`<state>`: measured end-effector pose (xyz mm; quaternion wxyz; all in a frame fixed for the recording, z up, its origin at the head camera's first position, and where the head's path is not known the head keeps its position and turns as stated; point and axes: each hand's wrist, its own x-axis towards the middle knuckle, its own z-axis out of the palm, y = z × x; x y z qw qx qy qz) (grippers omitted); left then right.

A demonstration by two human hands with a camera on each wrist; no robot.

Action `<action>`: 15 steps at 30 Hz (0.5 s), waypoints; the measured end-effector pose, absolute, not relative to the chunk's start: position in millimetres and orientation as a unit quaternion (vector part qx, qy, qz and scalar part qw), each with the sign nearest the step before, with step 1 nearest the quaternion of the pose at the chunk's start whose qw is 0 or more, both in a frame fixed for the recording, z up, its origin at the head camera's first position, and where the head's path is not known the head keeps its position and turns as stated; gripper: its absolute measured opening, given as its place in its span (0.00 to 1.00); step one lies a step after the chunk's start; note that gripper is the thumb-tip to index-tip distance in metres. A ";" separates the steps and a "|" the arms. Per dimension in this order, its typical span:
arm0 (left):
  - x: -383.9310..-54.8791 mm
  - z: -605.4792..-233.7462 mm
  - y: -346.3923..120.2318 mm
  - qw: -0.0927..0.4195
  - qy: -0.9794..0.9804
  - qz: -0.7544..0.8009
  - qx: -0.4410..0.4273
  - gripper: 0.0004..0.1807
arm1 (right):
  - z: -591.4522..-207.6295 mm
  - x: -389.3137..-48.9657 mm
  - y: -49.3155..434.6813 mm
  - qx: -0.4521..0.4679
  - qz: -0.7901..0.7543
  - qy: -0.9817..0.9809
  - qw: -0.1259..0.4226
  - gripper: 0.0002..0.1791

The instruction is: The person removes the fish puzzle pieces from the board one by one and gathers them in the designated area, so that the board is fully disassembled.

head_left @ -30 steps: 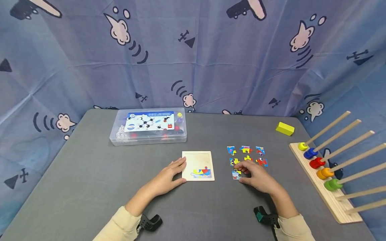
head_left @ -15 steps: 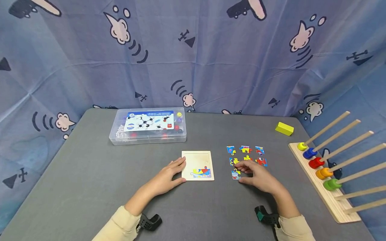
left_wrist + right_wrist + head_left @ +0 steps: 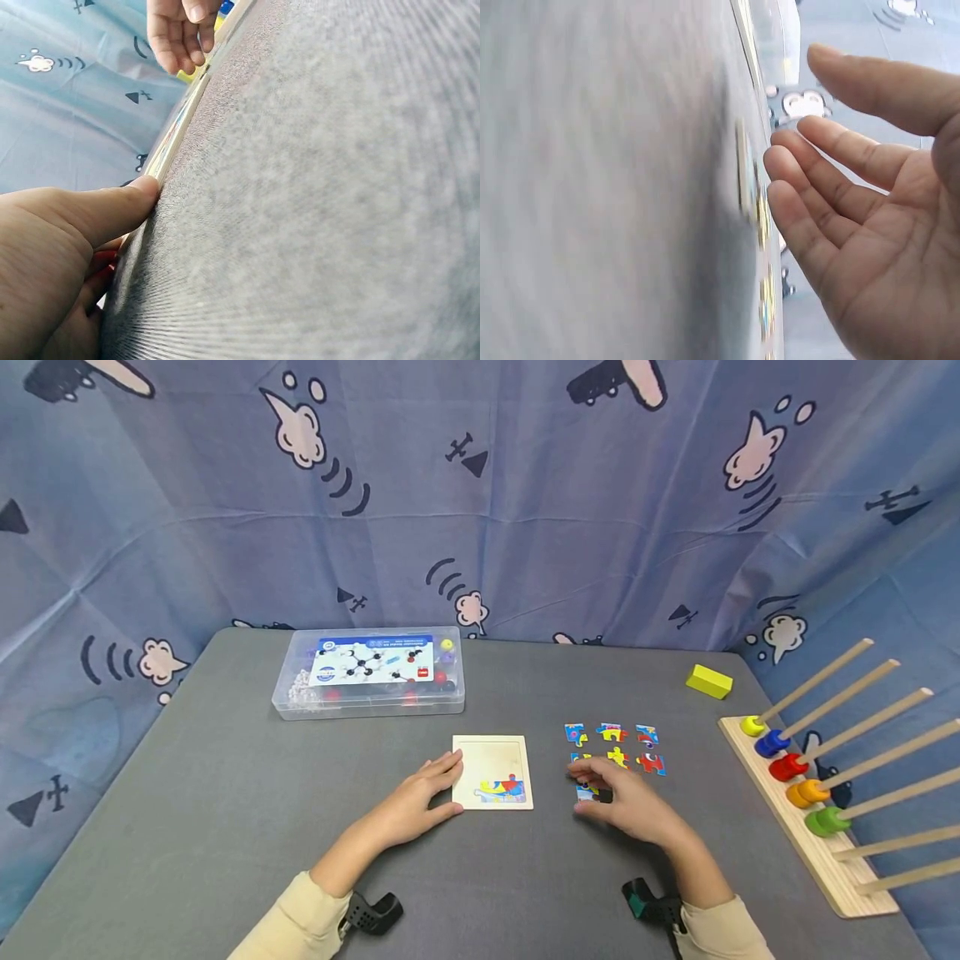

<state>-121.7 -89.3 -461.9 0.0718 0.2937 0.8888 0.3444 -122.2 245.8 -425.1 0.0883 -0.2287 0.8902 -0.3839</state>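
Observation:
The square wooden puzzle board lies flat at the table's middle, with a few joined colourful pieces in its lower right part. My left hand rests against the board's left edge, fingers extended. In the left wrist view the thumb touches that edge. My right hand is over the lower left of the loose puzzle pieces, partly hiding a blue and yellow one. Its fingers are loosely bent and apart from the thumb, with nothing between them in the right wrist view; a piece lies by the fingertips.
Several more jigsaw pieces lie in rows beyond the right hand. A clear plastic box with a molecule label stands at the back left. At the right are a yellow block and a wooden peg rack with coloured rings.
My right hand has shifted slightly left over the lower left pieces, uncovering the middle yellow piece and covering more of the left ones. The left hand and the board have stayed put.

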 end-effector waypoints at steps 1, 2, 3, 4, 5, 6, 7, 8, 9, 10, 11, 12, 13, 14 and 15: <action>-121.9 -461.9 -89.4 0.071 0.888 0.345 0.295 0.35 | -425.3 -121.9 242.7 -0.231 -0.380 0.891 0.088 0.26; -122.0 -461.9 -89.5 0.072 0.889 0.344 0.295 0.35 | -425.4 -121.4 239.6 -0.233 -0.376 0.892 0.090 0.26; -122.4 -462.2 -89.5 0.072 0.889 0.343 0.296 0.35 | -425.2 -121.0 236.3 -0.235 -0.375 0.892 0.091 0.26; -122.6 -462.2 -89.5 0.073 0.889 0.342 0.296 0.35 | -425.0 -120.8 232.7 -0.239 -0.372 0.892 0.090 0.26; -122.7 -462.1 -89.7 0.073 0.889 0.342 0.296 0.35 | -425.1 -120.7 229.0 -0.243 -0.371 0.892 0.089 0.27; -122.7 -462.0 -89.8 0.074 0.889 0.342 0.296 0.35 | -425.3 -120.6 225.4 -0.248 -0.369 0.891 0.088 0.27; -122.5 -461.8 -90.0 0.076 0.889 0.342 0.295 0.35 | -425.3 -120.5 221.6 -0.252 -0.369 0.890 0.087 0.27; -122.5 -461.5 -90.2 0.077 0.889 0.342 0.294 0.35 | -424.9 -120.4 217.8 -0.257 -0.370 0.889 0.087 0.27; -122.5 -461.3 -90.2 0.078 0.889 0.343 0.294 0.35 | -424.6 -120.5 213.5 -0.261 -0.372 0.887 0.086 0.28; -122.3 -460.8 -90.4 0.079 0.888 0.344 0.293 0.36 | -424.7 -120.7 209.3 -0.265 -0.372 0.885 0.085 0.28; -122.0 -460.5 -90.4 0.079 0.888 0.346 0.294 0.36 | -424.8 -121.1 204.9 -0.270 -0.372 0.884 0.085 0.28; -122.0 -460.3 -90.4 0.080 0.888 0.346 0.292 0.36 | -424.7 -121.6 200.4 -0.273 -0.372 0.883 0.086 0.28; -121.8 -460.0 -90.2 0.081 0.888 0.346 0.290 0.36 | -424.7 -122.0 195.8 -0.276 -0.373 0.882 0.087 0.28; -121.9 -460.0 -90.1 0.081 0.889 0.346 0.290 0.36 | -424.7 -122.6 191.3 -0.278 -0.373 0.881 0.087 0.28; -121.8 -459.7 -90.0 0.082 0.889 0.346 0.289 0.36 | -425.0 -123.4 186.9 -0.279 -0.372 0.881 0.088 0.28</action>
